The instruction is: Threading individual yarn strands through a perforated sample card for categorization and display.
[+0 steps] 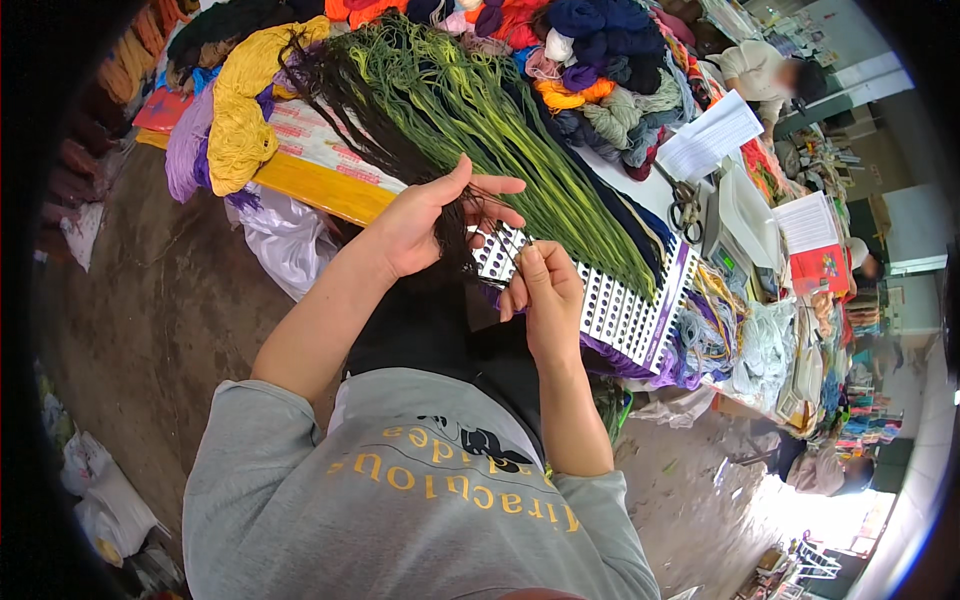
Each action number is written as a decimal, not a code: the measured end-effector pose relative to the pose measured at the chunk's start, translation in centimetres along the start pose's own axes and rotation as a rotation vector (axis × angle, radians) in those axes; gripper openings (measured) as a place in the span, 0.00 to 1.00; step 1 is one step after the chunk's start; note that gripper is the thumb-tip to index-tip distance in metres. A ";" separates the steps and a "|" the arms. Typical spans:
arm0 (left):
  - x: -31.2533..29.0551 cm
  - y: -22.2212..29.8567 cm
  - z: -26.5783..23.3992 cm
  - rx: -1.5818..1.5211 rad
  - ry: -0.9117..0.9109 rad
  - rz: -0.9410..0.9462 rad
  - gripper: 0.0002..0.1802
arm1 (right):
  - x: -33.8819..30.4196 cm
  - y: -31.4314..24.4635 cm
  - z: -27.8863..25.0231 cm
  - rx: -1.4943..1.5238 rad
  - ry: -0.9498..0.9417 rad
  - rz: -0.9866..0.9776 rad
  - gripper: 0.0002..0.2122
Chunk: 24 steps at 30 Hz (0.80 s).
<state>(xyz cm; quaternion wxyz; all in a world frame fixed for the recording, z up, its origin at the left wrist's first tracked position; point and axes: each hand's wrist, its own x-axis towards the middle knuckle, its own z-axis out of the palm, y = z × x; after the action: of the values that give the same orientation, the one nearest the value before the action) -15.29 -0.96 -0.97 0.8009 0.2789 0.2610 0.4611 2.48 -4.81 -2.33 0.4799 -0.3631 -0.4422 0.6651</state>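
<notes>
Long dark brown-black threads [355, 125] lie in a bundle over the near left of the table and come down to my hands. My left hand [425, 220] has its thumb raised and fingers stretched apart, with dark strands running across and between them. Just to its right, my right hand [552, 295] pinches the strands between thumb and fingertips. Beneath both hands is a white board with rows of dark holes [615, 318], partly hidden by my fingers. Green and yellow-green threads [520, 150] stretch from the far side down to this board.
Coloured yarn skeins [605, 45] heap at the back, and a yellow skein [245, 105] hangs over the left edge. Scissors [686, 212] lie right of the threads, beside a scale with a white tray [745, 215] and paper sheets [710, 135]. A person [760, 75] leans in at far right.
</notes>
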 end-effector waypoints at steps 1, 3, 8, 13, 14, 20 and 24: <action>0.0 0.0 -0.1 0.000 0.000 0.000 0.31 | 0.0 0.0 0.0 -0.007 -0.005 -0.003 0.09; 0.1 -0.1 -0.3 0.008 -0.030 0.022 0.31 | 0.0 0.0 0.0 -0.014 -0.010 -0.005 0.09; 0.0 -0.1 -0.2 -0.056 -0.063 0.015 0.31 | 0.0 0.0 0.2 -0.003 -0.011 -0.028 0.08; -0.1 0.1 0.0 -0.195 -0.101 -0.011 0.32 | -0.2 -0.2 0.4 -0.063 -0.039 0.029 0.09; -0.1 0.2 0.2 -0.163 -0.058 -0.014 0.32 | -0.2 -0.3 0.3 -0.143 -0.080 0.079 0.09; -1.0 0.4 -3.6 0.200 -0.080 -0.217 0.33 | 0.1 -3.4 -1.8 -0.865 0.155 -0.356 0.05; -3.7 1.5 -13.7 -0.074 0.111 -0.135 0.20 | -0.4 -10.7 -9.1 -0.131 0.174 -0.495 0.12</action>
<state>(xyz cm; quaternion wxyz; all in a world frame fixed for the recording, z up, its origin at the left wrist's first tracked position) -27.06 -0.76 -9.07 0.8240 0.2050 0.3062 0.4303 14.25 -1.44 4.59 0.6396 -0.3297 -0.5168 0.4638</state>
